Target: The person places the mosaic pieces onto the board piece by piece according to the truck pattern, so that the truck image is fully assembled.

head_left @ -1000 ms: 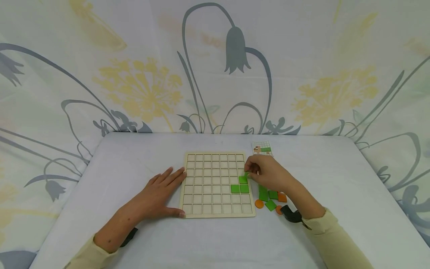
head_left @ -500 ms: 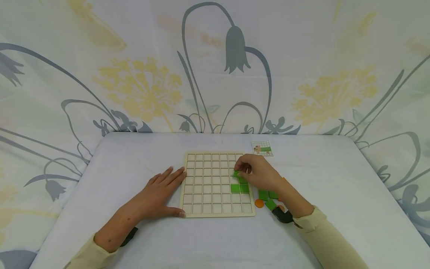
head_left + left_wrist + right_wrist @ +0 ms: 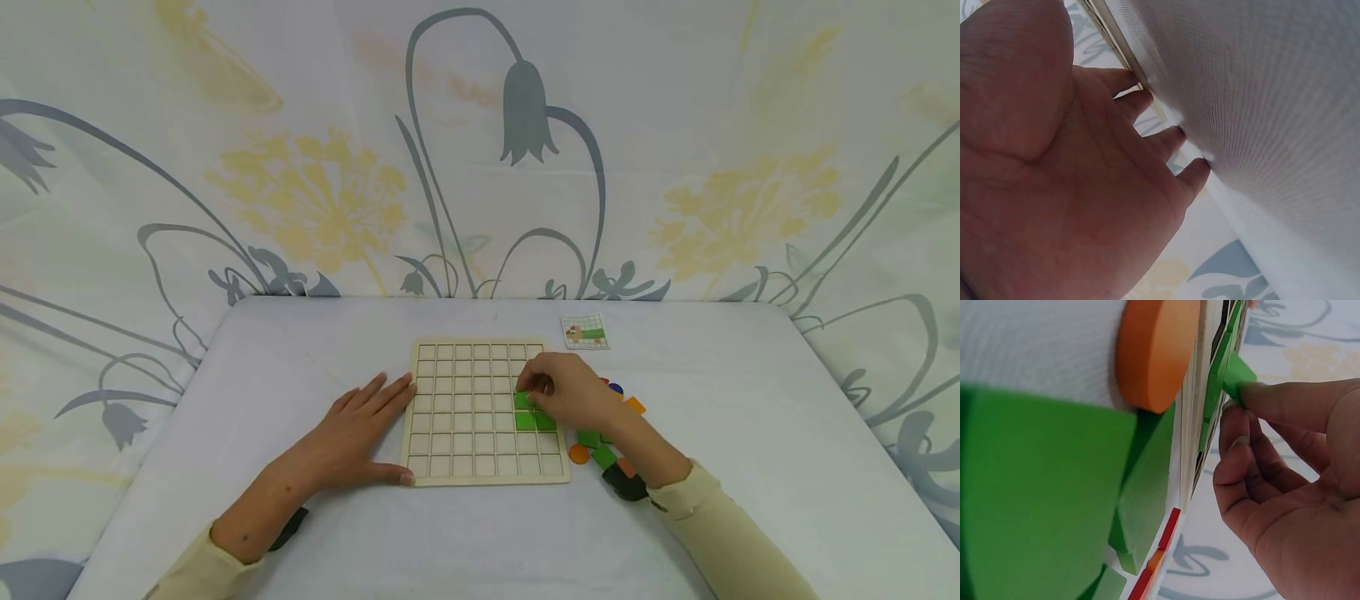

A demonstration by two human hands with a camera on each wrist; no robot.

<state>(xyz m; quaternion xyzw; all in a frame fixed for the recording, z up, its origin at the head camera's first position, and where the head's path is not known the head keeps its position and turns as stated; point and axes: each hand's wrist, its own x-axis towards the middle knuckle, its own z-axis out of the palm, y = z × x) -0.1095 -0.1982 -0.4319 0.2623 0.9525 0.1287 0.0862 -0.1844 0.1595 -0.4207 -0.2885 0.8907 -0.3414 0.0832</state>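
Note:
A pale wooden grid board [image 3: 463, 454] lies flat on the white table. My right hand [image 3: 573, 396] is over its right side, pinching a green square tile [image 3: 1239, 374] between thumb and index finger. In the right wrist view that tile is tilted, right at the other tiles on the board. In the head view it overlaps a cell just above a seated green tile [image 3: 526, 422]; part of the green group is hidden by the fingers. My left hand [image 3: 345, 442] is spread out flat, fingertips and thumb touching the board's left edge.
Loose pieces lie right of the board, partly under my right forearm: an orange disc [image 3: 578, 454], a green tile [image 3: 603, 457], an orange square [image 3: 635, 405] and a blue disc [image 3: 617, 388]. A small picture card [image 3: 586, 333] lies beyond them. A patterned cloth stands behind.
My right hand has carried the green tile leftward from the board's right edge to the cell left of the upper green tile, and lowered it. The left hand has stayed put.

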